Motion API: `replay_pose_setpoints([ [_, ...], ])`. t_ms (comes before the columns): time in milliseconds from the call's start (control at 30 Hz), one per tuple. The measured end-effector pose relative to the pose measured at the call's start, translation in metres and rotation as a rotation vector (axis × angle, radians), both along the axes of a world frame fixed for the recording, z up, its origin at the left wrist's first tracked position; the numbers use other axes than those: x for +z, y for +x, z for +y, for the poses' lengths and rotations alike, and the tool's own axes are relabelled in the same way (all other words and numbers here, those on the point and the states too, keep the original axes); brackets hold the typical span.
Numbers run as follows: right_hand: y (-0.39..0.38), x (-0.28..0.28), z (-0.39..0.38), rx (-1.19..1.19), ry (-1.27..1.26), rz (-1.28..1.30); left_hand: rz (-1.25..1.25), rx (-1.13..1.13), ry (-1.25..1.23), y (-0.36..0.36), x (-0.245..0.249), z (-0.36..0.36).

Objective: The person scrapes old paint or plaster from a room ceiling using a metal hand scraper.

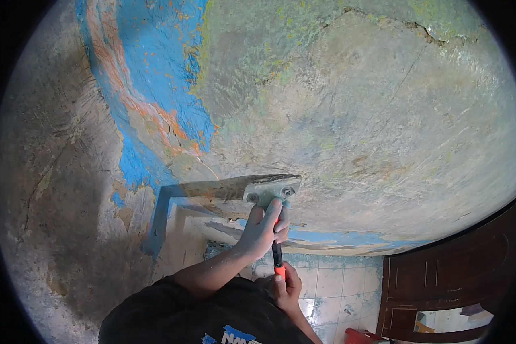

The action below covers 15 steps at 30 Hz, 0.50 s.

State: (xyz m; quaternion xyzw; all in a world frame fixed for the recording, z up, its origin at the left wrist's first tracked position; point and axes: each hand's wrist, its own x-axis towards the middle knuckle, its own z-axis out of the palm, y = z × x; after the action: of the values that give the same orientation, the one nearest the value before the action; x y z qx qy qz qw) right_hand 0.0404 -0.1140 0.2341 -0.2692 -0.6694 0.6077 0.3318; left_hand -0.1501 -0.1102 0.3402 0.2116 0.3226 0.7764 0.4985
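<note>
A long-handled wall scraper with a black and red handle is held upright in both my hands. My left hand grips it high up, just below its dusty metal head, with fingers wrapped round the handle. Lower down, my right hand is closed round the red end of the handle. The scraper's head has two round screws, and its blade edge lies against the wall, whose surface is mostly bare grey plaster. Peeling blue paint stays on the upper left part, with orange patches along its border.
A crack runs across the upper right wall. Below is a tiled floor spotted with blue-green residue. Dark wooden furniture stands at the lower right, near a red object. A shadow falls across the wall left of the scraper.
</note>
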Motion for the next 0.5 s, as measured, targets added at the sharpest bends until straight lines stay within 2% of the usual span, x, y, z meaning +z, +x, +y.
replay_pose_setpoints([
  [200,-0.011,0.005,0.003,0.009,-0.114,0.040,0.132,-0.072,0.069,-0.011,0.023,0.006],
  [400,0.004,-0.021,-0.005,0.019,-0.048,0.022,0.019,-0.008,-0.033,0.003,-0.008,-0.006],
  [500,0.004,-0.013,-0.006,0.005,-0.022,-0.007,-0.025,0.019,-0.080,0.002,-0.002,-0.006],
])
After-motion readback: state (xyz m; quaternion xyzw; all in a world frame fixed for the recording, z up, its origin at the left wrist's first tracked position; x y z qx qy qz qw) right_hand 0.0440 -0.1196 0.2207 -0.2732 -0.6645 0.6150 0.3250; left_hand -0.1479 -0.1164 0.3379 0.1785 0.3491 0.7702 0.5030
